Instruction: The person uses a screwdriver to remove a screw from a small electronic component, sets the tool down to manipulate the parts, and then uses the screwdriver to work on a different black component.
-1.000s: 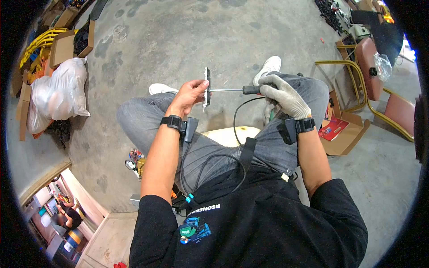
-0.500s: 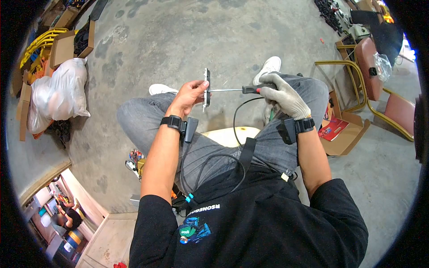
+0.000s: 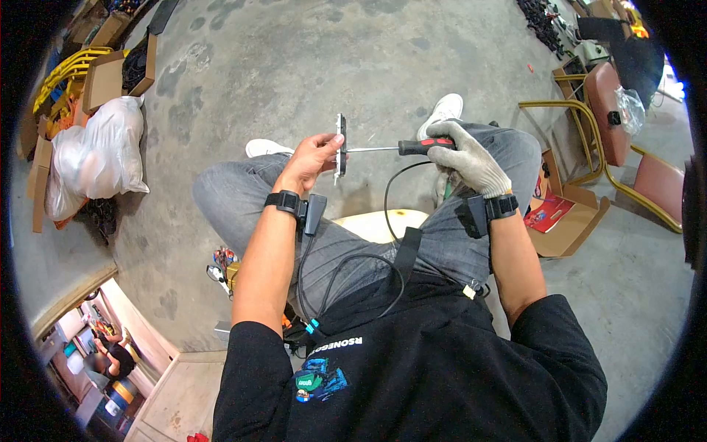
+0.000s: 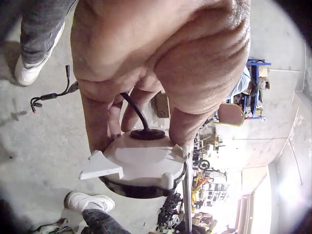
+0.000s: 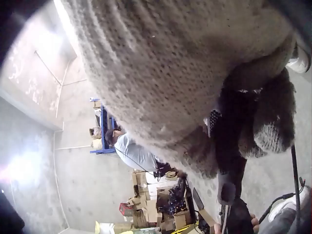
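Note:
In the head view, my bare left hand [image 3: 313, 158] holds a thin white-and-black part [image 3: 341, 151] upright between thumb and fingers. The left wrist view shows it as a rounded white housing [image 4: 139, 158] with a black rim, a side tab and a black cable [image 4: 135, 109] coming from its back. My gloved right hand [image 3: 471, 160] grips the black-and-red handle of a screwdriver [image 3: 423, 146]. Its metal shaft runs level to the part, with the tip right at the part's face. In the right wrist view the knitted glove [image 5: 165, 78] covers much of the handle.
A black cable [image 3: 388, 199] loops over the lap below the hands. White plastic bags [image 3: 99, 151] and boxes stand at left. An open cardboard box [image 3: 571, 228] and a chair with a yellow frame [image 3: 600, 140] stand at right. Another person [image 5: 134, 151] is in the background.
The screwdriver handle has turned in my right hand: its upper side showed black and now shows red. My left hand and the white-and-black part have stayed in place.

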Available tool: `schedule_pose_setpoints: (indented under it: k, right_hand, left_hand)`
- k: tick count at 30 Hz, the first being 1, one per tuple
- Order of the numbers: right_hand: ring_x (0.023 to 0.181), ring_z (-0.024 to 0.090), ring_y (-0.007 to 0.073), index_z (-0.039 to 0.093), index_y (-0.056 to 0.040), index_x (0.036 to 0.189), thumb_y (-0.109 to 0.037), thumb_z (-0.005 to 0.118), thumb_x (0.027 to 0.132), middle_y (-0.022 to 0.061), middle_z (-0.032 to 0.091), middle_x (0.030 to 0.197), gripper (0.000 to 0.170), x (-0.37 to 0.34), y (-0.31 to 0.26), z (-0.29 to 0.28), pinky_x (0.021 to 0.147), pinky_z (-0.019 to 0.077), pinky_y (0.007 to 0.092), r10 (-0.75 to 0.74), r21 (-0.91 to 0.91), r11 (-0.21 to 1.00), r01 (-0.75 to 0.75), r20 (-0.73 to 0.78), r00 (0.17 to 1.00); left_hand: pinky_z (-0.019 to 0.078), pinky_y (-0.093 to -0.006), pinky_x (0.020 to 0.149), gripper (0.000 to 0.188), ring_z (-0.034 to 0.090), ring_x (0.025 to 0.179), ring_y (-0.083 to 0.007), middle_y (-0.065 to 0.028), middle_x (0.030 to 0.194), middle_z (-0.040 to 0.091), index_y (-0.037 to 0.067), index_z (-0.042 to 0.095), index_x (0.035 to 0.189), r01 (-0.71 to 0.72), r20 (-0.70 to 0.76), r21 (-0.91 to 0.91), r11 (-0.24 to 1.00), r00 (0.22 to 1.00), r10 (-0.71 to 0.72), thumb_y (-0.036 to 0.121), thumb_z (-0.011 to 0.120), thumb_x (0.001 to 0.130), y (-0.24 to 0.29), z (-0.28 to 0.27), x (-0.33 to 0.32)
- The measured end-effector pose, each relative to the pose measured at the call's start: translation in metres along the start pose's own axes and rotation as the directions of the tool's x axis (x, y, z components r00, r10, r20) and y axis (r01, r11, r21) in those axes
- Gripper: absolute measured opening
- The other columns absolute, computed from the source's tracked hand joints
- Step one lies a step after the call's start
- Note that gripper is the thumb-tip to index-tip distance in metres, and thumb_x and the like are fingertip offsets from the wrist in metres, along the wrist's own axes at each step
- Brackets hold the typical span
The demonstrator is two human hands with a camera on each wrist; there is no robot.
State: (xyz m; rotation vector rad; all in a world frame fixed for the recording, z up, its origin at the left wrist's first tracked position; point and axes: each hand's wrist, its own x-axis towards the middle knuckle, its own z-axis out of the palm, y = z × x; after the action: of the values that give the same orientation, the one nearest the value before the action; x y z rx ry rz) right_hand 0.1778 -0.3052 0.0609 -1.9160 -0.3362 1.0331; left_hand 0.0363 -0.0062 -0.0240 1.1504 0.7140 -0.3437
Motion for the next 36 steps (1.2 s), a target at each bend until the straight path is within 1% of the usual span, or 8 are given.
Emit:
schedule_pose_setpoints:
  k: [2,5,7,13,23,28,31,36]
  right_hand:
    - [0.095,0.061,0.0164,0.064,0.0030,0.122,-0.032,0.065,0.094,0.0093,0.066,0.104,0.045,0.000,0.000,0.000,0.088,0.0474,0.0285,-0.024,-0.026,0.999,0.024,-0.001,1.000]
    - [0.088,0.060,0.0139,0.063,0.0031,0.124,-0.031,0.067,0.092,0.0081,0.064,0.099,0.046,0.002,-0.001,0.001,0.081,0.0482,0.0270,-0.029,0.017,0.999,0.030,-0.032,0.999]
    - [0.084,0.060,0.0131,0.062,0.0034,0.126,-0.030,0.069,0.090,0.0077,0.063,0.096,0.050,0.006,0.002,0.002,0.077,0.0481,0.0259,-0.007,0.124,0.992,0.008,-0.009,1.000]
    - [0.085,0.060,0.0140,0.062,0.0031,0.127,-0.030,0.068,0.091,0.0080,0.063,0.097,0.049,-0.003,-0.007,0.001,0.078,0.0480,0.0265,-0.019,-0.007,1.000,0.019,-0.013,1.000]
    - [0.084,0.061,0.0140,0.060,0.0025,0.129,-0.029,0.069,0.088,0.0079,0.062,0.094,0.053,0.001,-0.003,0.002,0.077,0.0483,0.0274,-0.007,0.061,0.998,0.008,-0.019,1.000]
    - [0.082,0.060,0.0140,0.061,0.0012,0.129,-0.032,0.070,0.088,0.0072,0.062,0.092,0.054,-0.005,-0.010,0.002,0.075,0.0480,0.0273,-0.042,-0.050,0.998,0.040,-0.037,0.998]
    - [0.082,0.059,0.0134,0.062,0.0014,0.128,-0.032,0.070,0.088,0.0070,0.062,0.092,0.053,-0.006,-0.014,0.001,0.075,0.0478,0.0269,0.010,-0.045,0.999,-0.011,-0.017,1.000]
    - [0.082,0.059,0.0127,0.063,0.0011,0.125,-0.034,0.068,0.090,0.0065,0.062,0.092,0.050,0.000,-0.004,0.001,0.075,0.0476,0.0264,-0.014,0.042,0.999,0.013,0.021,1.000]
  left_hand:
    - [0.0550,-0.0284,0.074,0.036,0.072,0.088,-0.0154,-0.0048,0.095,0.072,0.005,0.064,0.115,-0.002,0.002,0.000,1.000,1.000,0.002,0.036,0.070,0.098,0.000,0.000,0.000]
    - [0.0548,-0.0282,0.074,0.036,0.071,0.088,-0.0150,-0.0039,0.095,0.071,0.004,0.064,0.116,0.001,-0.008,-0.005,1.000,1.000,-0.001,0.036,0.070,0.098,-0.002,-0.001,0.001]
    - [0.0547,-0.0278,0.074,0.037,0.071,0.089,-0.0145,-0.0029,0.095,0.070,0.004,0.064,0.116,-0.001,-0.013,-0.008,1.000,1.000,0.001,0.035,0.069,0.099,-0.001,0.000,0.000]
    - [0.0545,-0.0267,0.073,0.036,0.071,0.089,-0.0140,-0.0026,0.095,0.069,0.003,0.063,0.116,-0.001,-0.009,-0.011,1.000,1.000,0.001,0.035,0.069,0.099,0.000,0.001,-0.001]
    - [0.0553,-0.0273,0.073,0.040,0.071,0.088,-0.0148,-0.0035,0.095,0.069,0.001,0.062,0.120,0.005,-0.007,-0.009,1.000,1.000,-0.005,0.034,0.069,0.099,-0.001,-0.001,0.002]
    - [0.0554,-0.0266,0.074,0.041,0.071,0.089,-0.0146,-0.0037,0.096,0.069,0.001,0.062,0.121,-0.003,-0.005,0.006,1.000,1.000,0.003,0.034,0.069,0.099,0.000,0.000,0.001]
    - [0.0554,-0.0264,0.074,0.041,0.071,0.089,-0.0143,-0.0037,0.097,0.070,0.001,0.062,0.121,0.000,-0.024,0.014,1.000,1.000,0.000,0.034,0.069,0.099,0.001,0.001,-0.002]
    - [0.0543,-0.0257,0.071,0.040,0.071,0.087,-0.0136,-0.0035,0.096,0.070,0.001,0.062,0.121,0.003,-0.028,-0.004,1.000,1.000,-0.003,0.035,0.069,0.099,0.000,0.001,-0.001]
